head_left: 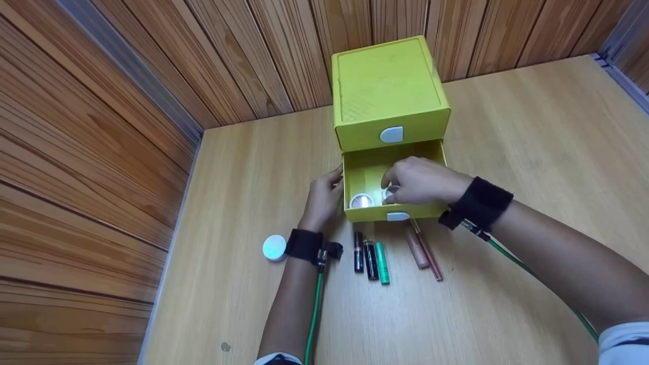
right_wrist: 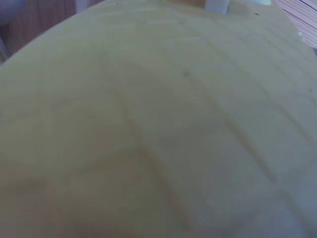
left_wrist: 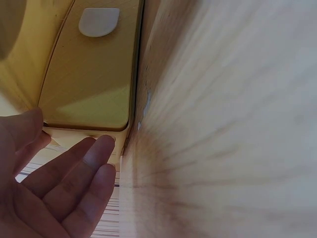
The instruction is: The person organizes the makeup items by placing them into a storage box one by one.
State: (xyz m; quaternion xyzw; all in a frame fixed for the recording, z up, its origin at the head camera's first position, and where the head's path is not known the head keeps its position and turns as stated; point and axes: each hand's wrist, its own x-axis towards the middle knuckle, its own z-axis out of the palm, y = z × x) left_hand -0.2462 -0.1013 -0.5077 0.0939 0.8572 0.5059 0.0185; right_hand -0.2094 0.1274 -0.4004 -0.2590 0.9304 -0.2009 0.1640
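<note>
A yellow two-drawer box (head_left: 390,83) stands against the back wall, its lower drawer (head_left: 365,170) pulled out. My right hand (head_left: 428,180) reaches into that drawer and pinches a small round jar (head_left: 390,193) between thumb and fingers; the hand partly hides it. Beside it in the drawer's front left corner lies another round jar (head_left: 362,201) with a shiny top. At the drawer's left side, my left hand (head_left: 323,197) touches the box with loosely bent fingers. In the left wrist view its fingertips lie right at the box's edge, near the upper drawer's front (left_wrist: 89,84).
On the table before the drawer lie two black tubes (head_left: 371,259), a green tube (head_left: 382,263), a pinkish tube (head_left: 417,248) and a slim reddish stick (head_left: 430,256). A round white-topped container (head_left: 274,247) stands left of the left wrist. Wood-panelled walls (head_left: 91,126) border the table.
</note>
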